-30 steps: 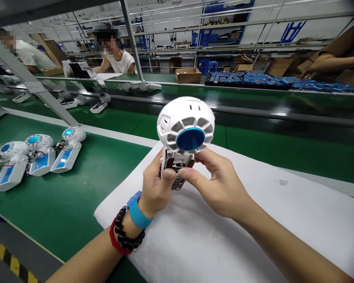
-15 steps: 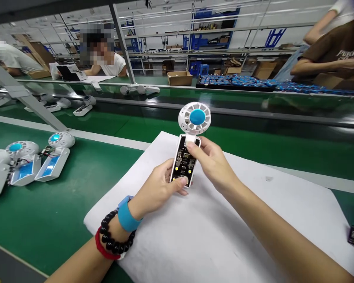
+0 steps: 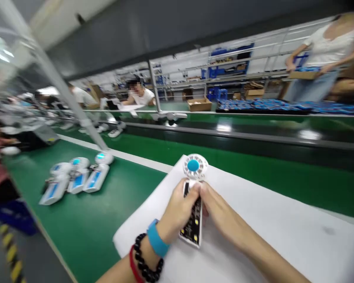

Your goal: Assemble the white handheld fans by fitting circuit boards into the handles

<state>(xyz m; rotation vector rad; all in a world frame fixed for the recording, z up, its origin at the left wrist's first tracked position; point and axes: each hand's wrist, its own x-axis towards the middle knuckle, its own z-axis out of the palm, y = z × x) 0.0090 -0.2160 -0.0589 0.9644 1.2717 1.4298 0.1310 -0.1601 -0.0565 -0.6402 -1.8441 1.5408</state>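
A white handheld fan (image 3: 202, 163) with a blue hub is between my hands, its round head pointing away from me. Its handle is uncovered, showing a black circuit board (image 3: 191, 230) with yellow-white LEDs. My left hand (image 3: 174, 208) wraps the handle's left side, thumb on the board's upper end. From the right, my right hand (image 3: 221, 206) grips the upper handle, its thumb close to the left one below the fan head. Both hands are closed on the fan, over a white sheet (image 3: 147, 228). The fingers behind the handle are mostly hidden.
Several similar fans (image 3: 96, 177) lie on the green table (image 3: 129, 179) to the left. Behind run a metal rail and the opposite bench, with a cardboard box (image 3: 200, 104) and blue parts (image 3: 259, 106). Co-workers are across and at left. A slanted post (image 3: 79, 112) rises at left.
The view has swung left and up, so the fan sits lower in the picture. My left hand has moved from the handle's lower end up to near the fan head, beside the right thumb.
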